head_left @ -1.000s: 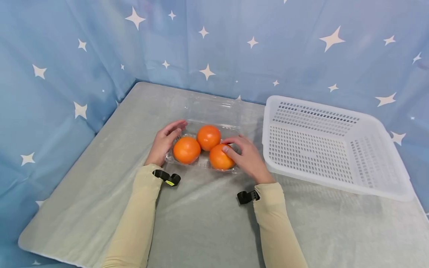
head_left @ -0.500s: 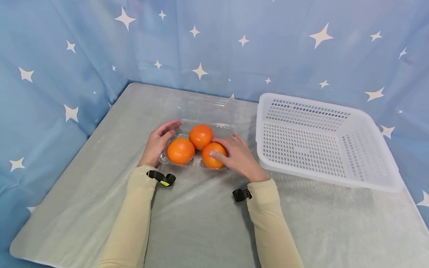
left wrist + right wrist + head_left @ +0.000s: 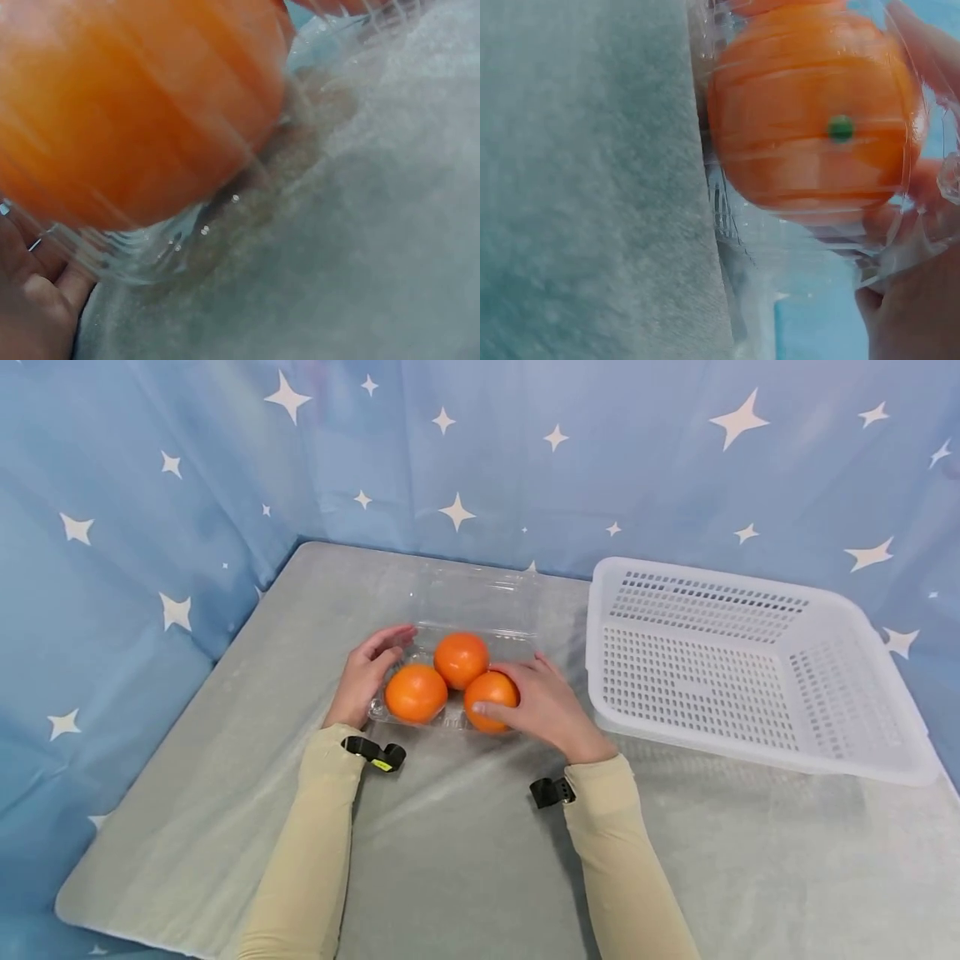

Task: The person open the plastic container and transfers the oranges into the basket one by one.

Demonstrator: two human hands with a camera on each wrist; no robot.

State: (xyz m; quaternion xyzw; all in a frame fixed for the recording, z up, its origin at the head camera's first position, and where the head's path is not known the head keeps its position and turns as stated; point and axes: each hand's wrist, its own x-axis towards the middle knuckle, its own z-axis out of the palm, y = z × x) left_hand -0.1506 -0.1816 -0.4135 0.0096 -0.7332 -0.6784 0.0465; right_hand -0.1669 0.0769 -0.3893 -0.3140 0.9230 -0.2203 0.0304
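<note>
Three oranges sit in a clear plastic clamshell box whose hinged lid [image 3: 472,597] lies back, open. One is the left orange [image 3: 416,693], one the back orange [image 3: 461,660], one the right orange [image 3: 480,693]. My left hand [image 3: 367,677] rests along the box's left wall, its fingers loosely bent and its thumb near the left orange. With thumb and fingers on either side, my right hand [image 3: 547,706] grips the right orange. In the right wrist view that orange [image 3: 810,112] shows a green dot through the plastic.
A white perforated plastic basket [image 3: 757,756] stands to the right of the box, with nothing visible inside. Grey cloth covers the table [image 3: 457,860]. A blue star-patterned curtain [image 3: 495,460] hangs behind and at the left.
My right thumb has slid down to the front of the right orange, and the hand wraps it more closely. The left hand stays by the box. The head view has shifted slightly.
</note>
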